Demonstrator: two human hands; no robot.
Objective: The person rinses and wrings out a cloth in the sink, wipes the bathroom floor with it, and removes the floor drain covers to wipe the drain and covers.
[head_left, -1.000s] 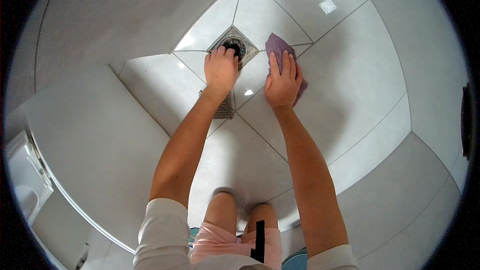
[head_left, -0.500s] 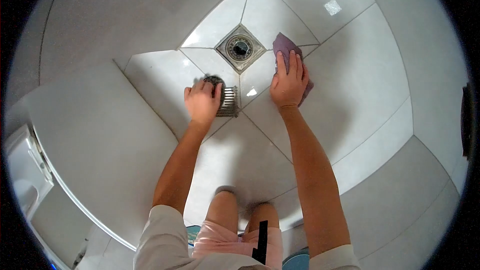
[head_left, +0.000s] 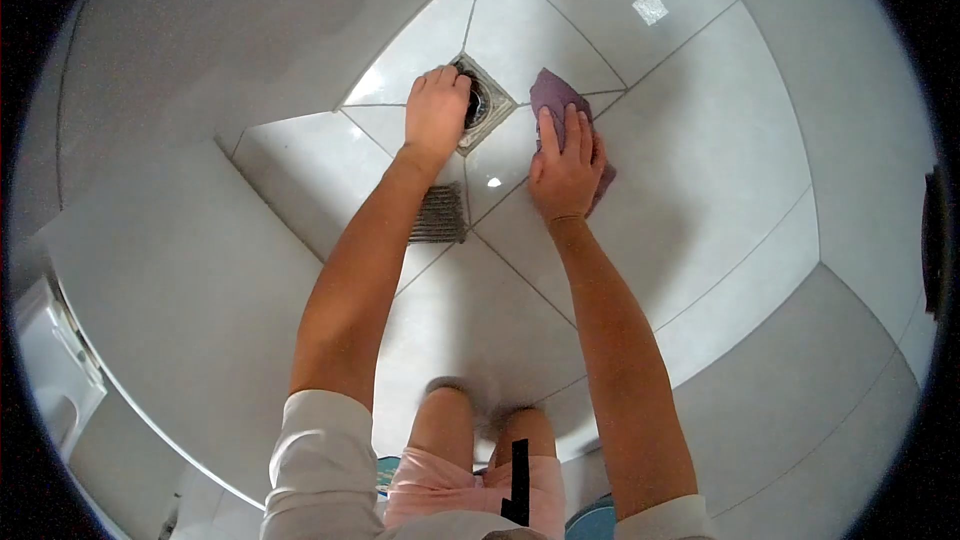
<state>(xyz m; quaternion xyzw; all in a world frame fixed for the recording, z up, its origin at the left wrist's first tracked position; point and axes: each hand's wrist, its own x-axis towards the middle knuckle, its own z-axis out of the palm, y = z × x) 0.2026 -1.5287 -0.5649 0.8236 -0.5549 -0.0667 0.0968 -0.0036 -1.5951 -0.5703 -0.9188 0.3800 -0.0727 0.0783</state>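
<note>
My left hand (head_left: 437, 112) is over the left half of the square floor drain (head_left: 497, 105), its fingers closed round the edge of a dark round drain strainer (head_left: 469, 108). Most of the strainer is hidden by the hand, so I cannot tell whether it is seated in the opening. My right hand (head_left: 567, 172) rests with bent fingers on a folded purple cloth (head_left: 556, 93) on the tiles, right of the drain. A square slotted drain grate (head_left: 440, 214) lies on the floor below the drain, partly behind my left forearm.
White floor tiles (head_left: 520, 280) with grey joints surround the drain. A smooth grey panel or wall (head_left: 170, 300) rises on the left. White fixture parts (head_left: 60, 370) show at the far left edge. A small bright square patch (head_left: 650, 8) is on the upper tiles.
My left hand has carried the dark round strainer from beside the slotted grate up to the drain. The grate stays on the tiles. My right hand remains on the cloth.
</note>
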